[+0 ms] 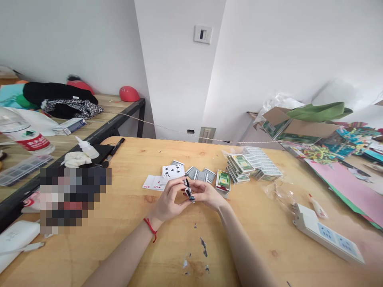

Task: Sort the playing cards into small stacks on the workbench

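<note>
Your grip in the head view is closed at the fingertips: your left hand (170, 202) and right hand (209, 194) meet near the middle of the frame, pinching a small dark-and-white bundle (188, 189) between them. It is seen edge-on and partly covered by your fingers, so exactly what it is stays unclear. Past your left hand, face-up cards (172, 170) overlap on the table (128, 239), one with black spades, others with red marks. Beyond your right hand you have grey-patterned face-down cards (206, 175), and just beside them a green-and-yellow box (223, 180). Right of centre, more boxes (242, 163) stand in stacks. A white power strip (327, 233) lies at the lower right; a red cord (150, 228) circles your left wrist.
</note>
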Available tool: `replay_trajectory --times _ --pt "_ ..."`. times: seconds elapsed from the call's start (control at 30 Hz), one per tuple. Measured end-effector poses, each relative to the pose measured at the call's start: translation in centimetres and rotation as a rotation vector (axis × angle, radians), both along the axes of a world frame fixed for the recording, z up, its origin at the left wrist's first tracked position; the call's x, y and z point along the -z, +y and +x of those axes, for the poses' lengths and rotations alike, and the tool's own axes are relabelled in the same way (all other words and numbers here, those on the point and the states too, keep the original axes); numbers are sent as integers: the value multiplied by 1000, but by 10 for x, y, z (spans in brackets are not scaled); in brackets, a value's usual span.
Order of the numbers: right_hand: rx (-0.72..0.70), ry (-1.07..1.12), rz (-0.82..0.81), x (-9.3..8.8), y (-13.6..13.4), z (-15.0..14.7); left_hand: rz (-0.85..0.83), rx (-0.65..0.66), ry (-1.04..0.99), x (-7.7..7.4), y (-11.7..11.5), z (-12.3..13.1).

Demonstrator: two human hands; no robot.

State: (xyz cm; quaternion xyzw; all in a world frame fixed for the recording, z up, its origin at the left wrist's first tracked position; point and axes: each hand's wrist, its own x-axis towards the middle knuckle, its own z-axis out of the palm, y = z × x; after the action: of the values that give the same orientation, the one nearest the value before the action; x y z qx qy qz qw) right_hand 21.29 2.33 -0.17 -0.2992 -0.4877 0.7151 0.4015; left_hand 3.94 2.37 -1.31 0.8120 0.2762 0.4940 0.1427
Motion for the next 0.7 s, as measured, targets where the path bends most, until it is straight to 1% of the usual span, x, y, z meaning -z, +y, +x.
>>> replay_trajectory --times 0.2,0.33,0.43,0.47,0.6,0.7 --pt "7 -52 4 4 2 1 -80 22 18 -1 1 -1" --pt "101 -17 35 11 5 0 -218 39 -19 -3 4 -1" --pt "165 -17 52 16 8 -1 -399 105 -128 -3 5 1" --pt "178 -23 64 18 8 -2 -470 107 -176 -2 5 2" --pt "232 -51 128 24 7 -8 -724 21 -371 6 9 5" --pt "275 -94 176 29 6 -12 -913 26 -510 10 13 5"
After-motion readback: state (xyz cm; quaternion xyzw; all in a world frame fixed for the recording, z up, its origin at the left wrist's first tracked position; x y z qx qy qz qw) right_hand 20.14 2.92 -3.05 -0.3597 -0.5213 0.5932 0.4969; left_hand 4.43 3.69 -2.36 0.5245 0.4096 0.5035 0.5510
